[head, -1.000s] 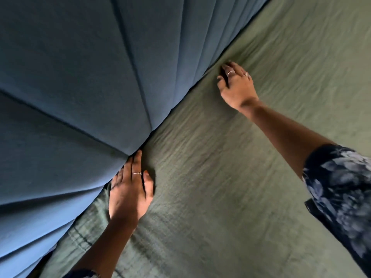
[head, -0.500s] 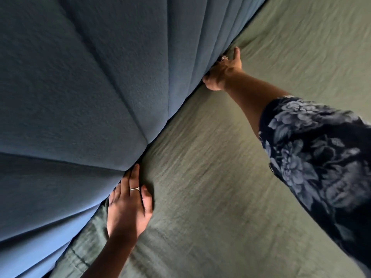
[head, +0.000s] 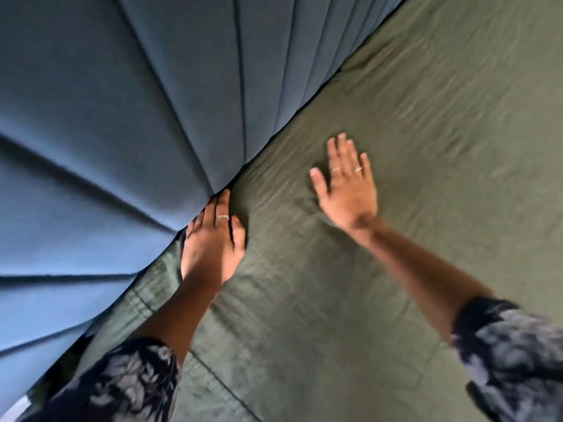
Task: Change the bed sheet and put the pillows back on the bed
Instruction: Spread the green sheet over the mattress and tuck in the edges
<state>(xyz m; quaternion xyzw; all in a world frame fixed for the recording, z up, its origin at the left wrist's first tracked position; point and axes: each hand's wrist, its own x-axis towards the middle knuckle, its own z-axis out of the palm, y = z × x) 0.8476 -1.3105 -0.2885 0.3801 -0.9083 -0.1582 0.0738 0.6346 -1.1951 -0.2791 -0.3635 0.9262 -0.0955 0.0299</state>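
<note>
View from my head, looking down along the join between mattress and headboard. My left hand (head: pixel 213 242) lies flat on the green bed sheet (head: pixel 335 300), fingers straight and together, their tips pushed into the seam where the sheet meets the blue padded headboard (head: pixel 122 117); it presses and grasps nothing. My right hand (head: pixel 344 184) is spread wide, palm down, fingers extended, over the sheet a little out from the headboard; motion blur leaves it unclear whether the palm touches the cloth or passes just above it. It holds nothing. The green sheet covers all the mattress in view and runs up to the headboard along the whole visible edge, with shallow creases fanning out near my right hand and a stitched hem (head: pixel 213 373) near my left sleeve (head: pixel 122 385). Judged from this, the fresh sheet is on and the head edge is largely tucked; smoothing remains, and no pillows appear anywhere in view, so replacing them is, I judge, yet to come
</note>
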